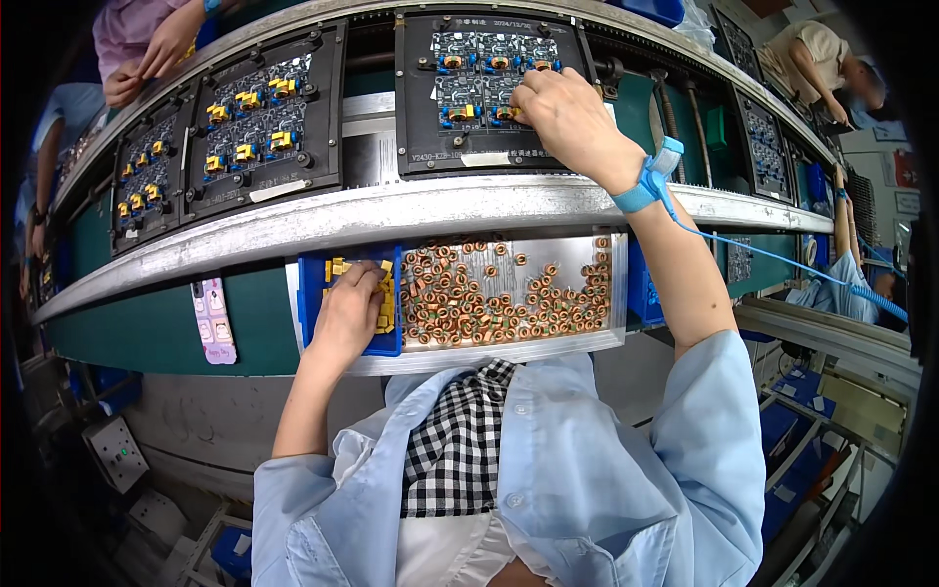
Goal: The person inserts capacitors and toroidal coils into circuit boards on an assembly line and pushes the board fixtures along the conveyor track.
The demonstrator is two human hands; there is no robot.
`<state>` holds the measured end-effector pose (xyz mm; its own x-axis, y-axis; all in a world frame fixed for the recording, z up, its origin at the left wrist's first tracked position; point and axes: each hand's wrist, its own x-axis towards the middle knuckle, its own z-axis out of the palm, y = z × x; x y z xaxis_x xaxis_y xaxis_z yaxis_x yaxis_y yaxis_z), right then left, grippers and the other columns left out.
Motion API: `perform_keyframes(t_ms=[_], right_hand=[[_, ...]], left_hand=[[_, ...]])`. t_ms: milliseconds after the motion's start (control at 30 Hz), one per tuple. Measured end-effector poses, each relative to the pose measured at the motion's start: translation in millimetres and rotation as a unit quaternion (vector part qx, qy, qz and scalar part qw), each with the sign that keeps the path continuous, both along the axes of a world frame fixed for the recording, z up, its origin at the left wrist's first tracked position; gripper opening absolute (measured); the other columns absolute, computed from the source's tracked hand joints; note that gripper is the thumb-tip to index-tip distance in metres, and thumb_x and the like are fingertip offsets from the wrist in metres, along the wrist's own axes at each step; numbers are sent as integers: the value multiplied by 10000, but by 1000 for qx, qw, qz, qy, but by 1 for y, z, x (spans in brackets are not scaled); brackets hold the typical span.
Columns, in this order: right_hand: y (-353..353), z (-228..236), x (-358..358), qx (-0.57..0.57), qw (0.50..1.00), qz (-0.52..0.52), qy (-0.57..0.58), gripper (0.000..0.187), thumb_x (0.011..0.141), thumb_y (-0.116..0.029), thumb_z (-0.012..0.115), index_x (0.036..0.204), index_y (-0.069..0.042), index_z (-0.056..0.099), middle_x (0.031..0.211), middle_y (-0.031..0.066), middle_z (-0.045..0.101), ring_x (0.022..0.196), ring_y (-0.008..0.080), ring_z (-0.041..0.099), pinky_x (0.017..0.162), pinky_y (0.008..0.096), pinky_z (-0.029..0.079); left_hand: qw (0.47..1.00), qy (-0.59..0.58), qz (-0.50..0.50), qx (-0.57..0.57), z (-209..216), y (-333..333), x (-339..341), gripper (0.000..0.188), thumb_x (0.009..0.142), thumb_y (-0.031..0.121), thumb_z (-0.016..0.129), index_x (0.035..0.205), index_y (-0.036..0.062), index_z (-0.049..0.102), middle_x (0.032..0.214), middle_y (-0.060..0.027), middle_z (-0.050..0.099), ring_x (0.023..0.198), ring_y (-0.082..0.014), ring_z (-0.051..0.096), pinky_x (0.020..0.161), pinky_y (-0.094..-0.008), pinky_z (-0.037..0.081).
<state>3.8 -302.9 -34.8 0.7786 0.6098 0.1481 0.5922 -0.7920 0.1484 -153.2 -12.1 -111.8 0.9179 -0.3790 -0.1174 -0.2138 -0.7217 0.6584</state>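
Observation:
My left hand (347,311) reaches into a blue bin (309,293) of small yellow box-shaped components (386,308). Its fingers are curled down among them, and whatever they grip is hidden. Over a black pallet (416,147) on the line, my right hand (569,119) bends its fingers closed at the right side of a group of small circuit boards (472,90). The fingertips press by the lower right board, beside a yellow component; what they pinch is covered. Ring-shaped copper coils show on these boards, with yellow blocks on the lower ones.
A metal tray (614,333) of loose copper coils (460,293) adjoins the bin. A pale rail (440,201) runs between tray and pallet. Another loaded pallet (328,147) stands left; a phone (212,323) lies below it. A blue coiled cord (782,256) trails from my right wristband. Co-workers' hands (161,54) work upper left.

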Motion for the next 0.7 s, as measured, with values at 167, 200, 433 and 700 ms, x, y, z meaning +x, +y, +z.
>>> perform_keyframes(t_ms=[167, 200, 433, 700], right_hand=[[-17, 0, 6, 83, 995, 54, 27, 158, 795, -90, 659, 939, -28, 676, 856, 73, 614, 738, 236, 571, 708, 307, 442], [-24, 3, 6, 108, 991, 69, 39, 170, 798, -99, 661, 954, -32, 679, 862, 71, 617, 727, 230, 572, 689, 300, 443], [-210, 18, -21, 140, 882, -440, -95, 190, 815, -232, 629, 882, -65, 688, 802, 102, 670, 737, 285, 640, 645, 380, 494], [-365, -31, -70, -62, 827, -540, -143, 240, 822, -285, 600, 865, -52, 641, 823, 131, 667, 774, 343, 627, 693, 461, 461]], left_hand=[[998, -57, -13, 9, -2, 1, -2, 235, 777, -35, 594, 1012, -45, 613, 1028, -139, 618, 878, -317, 608, 796, -360, 499], [997, -73, -18, 11, -1, 0, -3, 233, 777, -31, 599, 1009, -41, 616, 1019, -135, 623, 873, -308, 609, 794, -357, 499], [971, -197, -79, -110, 61, -53, -2, 190, 785, 26, 638, 972, -4, 627, 999, -102, 630, 845, -264, 595, 791, -342, 484], [859, -435, -223, -149, 66, -241, 94, 268, 862, 256, 569, 940, 2, 598, 967, -116, 603, 917, -271, 570, 942, -375, 402]])
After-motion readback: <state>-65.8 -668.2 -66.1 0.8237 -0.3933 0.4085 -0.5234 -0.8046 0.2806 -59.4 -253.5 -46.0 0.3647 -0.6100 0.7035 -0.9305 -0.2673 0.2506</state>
